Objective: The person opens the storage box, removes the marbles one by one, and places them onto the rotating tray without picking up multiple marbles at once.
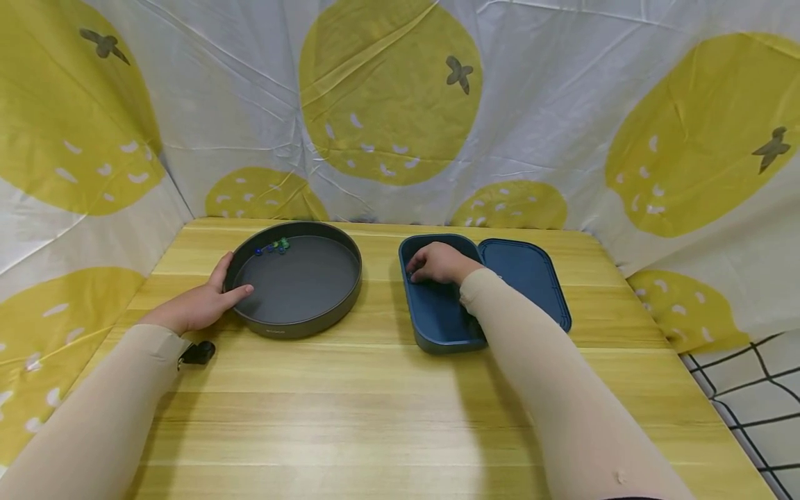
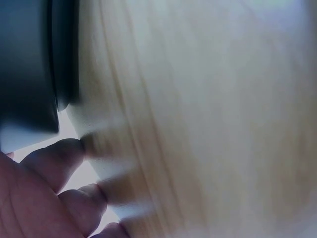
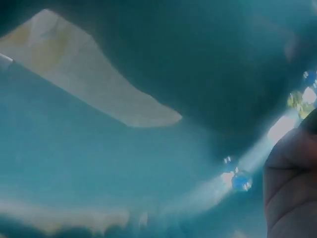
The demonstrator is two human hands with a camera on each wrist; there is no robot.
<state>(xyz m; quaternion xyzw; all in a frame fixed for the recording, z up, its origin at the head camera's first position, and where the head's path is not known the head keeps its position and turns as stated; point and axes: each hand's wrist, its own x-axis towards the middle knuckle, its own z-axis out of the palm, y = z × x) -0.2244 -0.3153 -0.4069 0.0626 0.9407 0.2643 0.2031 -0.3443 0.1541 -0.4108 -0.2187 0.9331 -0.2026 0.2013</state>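
My left hand (image 1: 198,305) holds the left rim of a dark grey round pan (image 1: 294,281), thumb over the rim and fingers along the outer side. Several blue and green glass marbles (image 1: 275,246) lie inside it, at the back left. In the left wrist view, curled fingers (image 2: 81,203) touch the table beside the pan's wall. My right hand (image 1: 442,264) reaches into a blue rectangular box (image 1: 437,316), fingers bent down by its left wall. Close to those fingertips, the right wrist view shows glass marbles (image 3: 241,181); whether one is pinched is hidden.
A blue lid (image 1: 521,278) lies flat against the box's right side, partly under my right forearm. Wooden table surface (image 1: 362,417) extends in front of both containers. A patterned cloth (image 1: 387,104) hangs behind, and a black wire grid (image 1: 756,403) stands at the right.
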